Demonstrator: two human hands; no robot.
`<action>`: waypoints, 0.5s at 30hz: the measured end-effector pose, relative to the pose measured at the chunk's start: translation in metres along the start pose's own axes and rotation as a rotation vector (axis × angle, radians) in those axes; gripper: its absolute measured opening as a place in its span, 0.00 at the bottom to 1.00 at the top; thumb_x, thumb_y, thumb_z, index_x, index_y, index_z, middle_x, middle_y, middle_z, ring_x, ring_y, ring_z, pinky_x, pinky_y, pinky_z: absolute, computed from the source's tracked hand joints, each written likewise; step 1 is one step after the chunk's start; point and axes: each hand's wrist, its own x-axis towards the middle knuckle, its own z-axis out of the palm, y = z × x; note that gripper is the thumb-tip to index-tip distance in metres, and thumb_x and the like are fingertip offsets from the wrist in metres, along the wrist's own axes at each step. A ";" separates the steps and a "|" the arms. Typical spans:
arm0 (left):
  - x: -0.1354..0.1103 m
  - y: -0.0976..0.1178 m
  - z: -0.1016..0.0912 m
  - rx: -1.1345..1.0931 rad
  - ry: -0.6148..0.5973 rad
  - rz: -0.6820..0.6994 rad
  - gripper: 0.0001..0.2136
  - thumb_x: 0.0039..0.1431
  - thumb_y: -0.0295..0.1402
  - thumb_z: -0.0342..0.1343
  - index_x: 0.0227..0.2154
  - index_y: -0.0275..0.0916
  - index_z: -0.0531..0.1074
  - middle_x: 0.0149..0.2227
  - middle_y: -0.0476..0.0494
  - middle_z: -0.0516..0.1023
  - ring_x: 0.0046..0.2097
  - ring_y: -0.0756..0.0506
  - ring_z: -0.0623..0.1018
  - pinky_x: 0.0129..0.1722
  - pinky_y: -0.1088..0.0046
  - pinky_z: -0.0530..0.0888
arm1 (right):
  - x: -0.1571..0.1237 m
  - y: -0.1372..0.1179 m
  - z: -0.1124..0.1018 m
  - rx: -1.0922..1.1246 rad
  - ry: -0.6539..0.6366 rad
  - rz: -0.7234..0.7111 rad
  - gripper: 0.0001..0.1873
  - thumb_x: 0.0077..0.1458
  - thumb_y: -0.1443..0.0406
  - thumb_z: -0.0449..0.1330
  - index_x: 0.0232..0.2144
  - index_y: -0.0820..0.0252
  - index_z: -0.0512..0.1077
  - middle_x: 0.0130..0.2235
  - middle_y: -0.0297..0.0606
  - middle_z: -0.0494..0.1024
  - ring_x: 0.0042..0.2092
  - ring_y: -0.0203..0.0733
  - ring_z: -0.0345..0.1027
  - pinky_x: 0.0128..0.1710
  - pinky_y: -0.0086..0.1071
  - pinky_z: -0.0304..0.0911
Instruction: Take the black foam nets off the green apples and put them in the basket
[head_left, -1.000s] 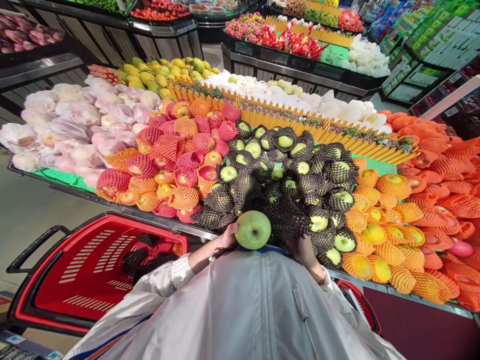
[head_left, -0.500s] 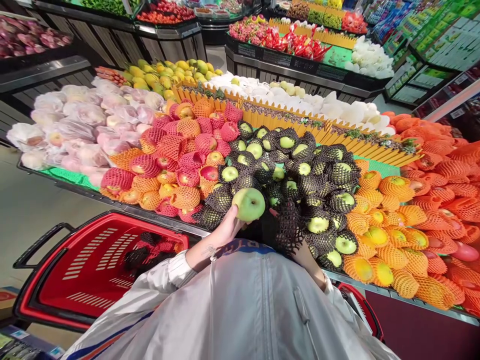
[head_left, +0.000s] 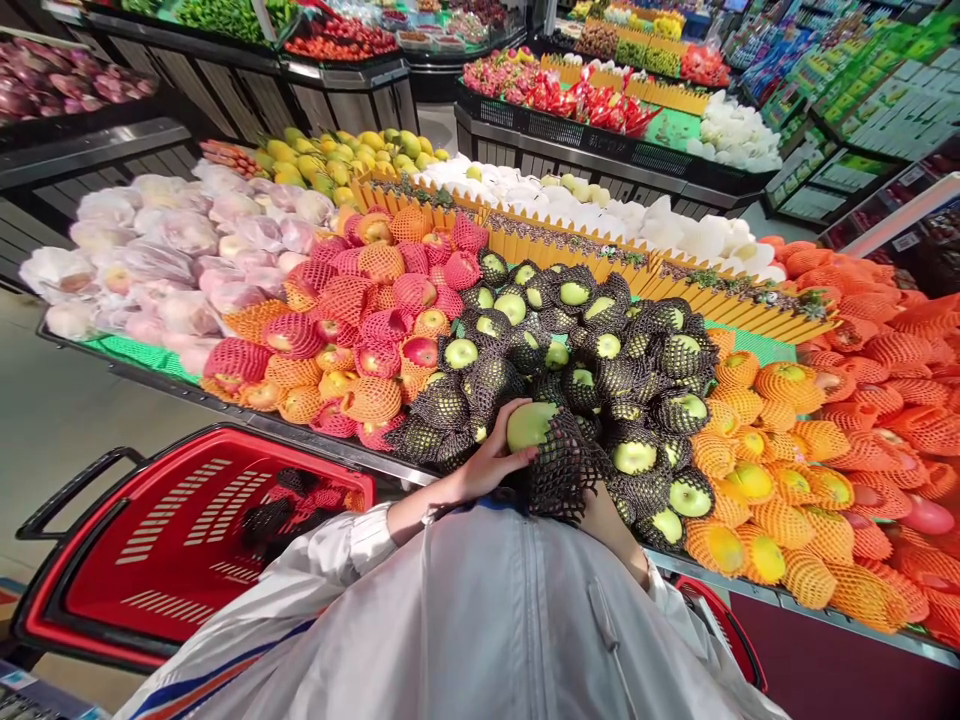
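Note:
My left hand [head_left: 489,462] is closed round a bare green apple [head_left: 529,424] at the front of the fruit stand. My right hand [head_left: 596,500] is mostly hidden behind a black foam net sleeve [head_left: 564,466] that it holds against the apple. The net covers the apple's right side. Around them lies a pile of green apples in black nets [head_left: 600,350].
A red shopping basket [head_left: 172,540] with a few netted fruits stands at my lower left. Red apples in pink and orange nets [head_left: 352,310] lie left of the green pile, orange-netted fruit [head_left: 810,440] to the right. A yellow picket divider [head_left: 600,245] runs behind.
The apple went up away from my body, then came down to the right into the black net. The net now wraps part of it.

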 end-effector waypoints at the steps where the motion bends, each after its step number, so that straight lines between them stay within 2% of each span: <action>1: 0.000 -0.002 -0.001 0.022 -0.030 0.021 0.41 0.56 0.52 0.63 0.68 0.46 0.52 0.66 0.39 0.60 0.66 0.35 0.63 0.68 0.57 0.59 | 0.002 -0.003 0.000 -0.018 -0.020 -0.002 0.18 0.57 0.56 0.61 0.48 0.51 0.80 0.48 0.46 0.82 0.55 0.55 0.74 0.57 0.49 0.70; 4: -0.001 -0.011 -0.009 0.101 -0.142 0.118 0.39 0.59 0.49 0.62 0.67 0.43 0.53 0.66 0.35 0.60 0.67 0.34 0.62 0.69 0.55 0.57 | 0.010 -0.008 0.000 -0.100 -0.031 -0.050 0.18 0.60 0.57 0.59 0.50 0.50 0.79 0.53 0.46 0.80 0.59 0.54 0.70 0.60 0.49 0.68; 6: -0.002 -0.016 -0.013 0.140 -0.214 0.168 0.33 0.64 0.52 0.54 0.66 0.41 0.55 0.65 0.33 0.62 0.66 0.34 0.64 0.69 0.53 0.57 | 0.016 -0.010 0.001 -0.159 -0.017 -0.104 0.19 0.59 0.57 0.60 0.51 0.50 0.79 0.56 0.45 0.78 0.61 0.55 0.68 0.61 0.49 0.67; 8: -0.004 -0.021 -0.016 0.144 -0.260 0.175 0.34 0.65 0.56 0.50 0.65 0.39 0.56 0.65 0.32 0.62 0.66 0.33 0.64 0.68 0.52 0.58 | 0.021 -0.012 0.002 -0.203 0.001 -0.149 0.21 0.57 0.57 0.61 0.53 0.50 0.78 0.58 0.45 0.77 0.63 0.55 0.66 0.62 0.50 0.67; 11: -0.007 -0.025 -0.017 0.174 -0.247 0.132 0.43 0.55 0.55 0.62 0.66 0.39 0.53 0.65 0.31 0.61 0.66 0.32 0.64 0.67 0.53 0.60 | 0.026 -0.015 0.002 -0.193 0.008 -0.181 0.24 0.57 0.56 0.62 0.56 0.51 0.76 0.59 0.45 0.75 0.63 0.55 0.65 0.62 0.50 0.67; 13: -0.008 -0.028 -0.016 0.187 -0.197 0.106 0.43 0.51 0.49 0.68 0.64 0.39 0.55 0.63 0.33 0.63 0.65 0.33 0.65 0.66 0.54 0.62 | 0.027 -0.017 0.001 -0.152 0.003 -0.184 0.25 0.57 0.55 0.62 0.56 0.52 0.75 0.59 0.46 0.75 0.63 0.55 0.65 0.62 0.50 0.66; 15: -0.008 -0.030 -0.016 0.135 -0.144 0.115 0.41 0.48 0.48 0.69 0.62 0.40 0.58 0.60 0.36 0.66 0.62 0.34 0.68 0.64 0.55 0.65 | 0.027 -0.019 0.001 -0.103 0.007 -0.166 0.25 0.57 0.54 0.63 0.55 0.53 0.75 0.58 0.45 0.76 0.63 0.54 0.66 0.63 0.50 0.65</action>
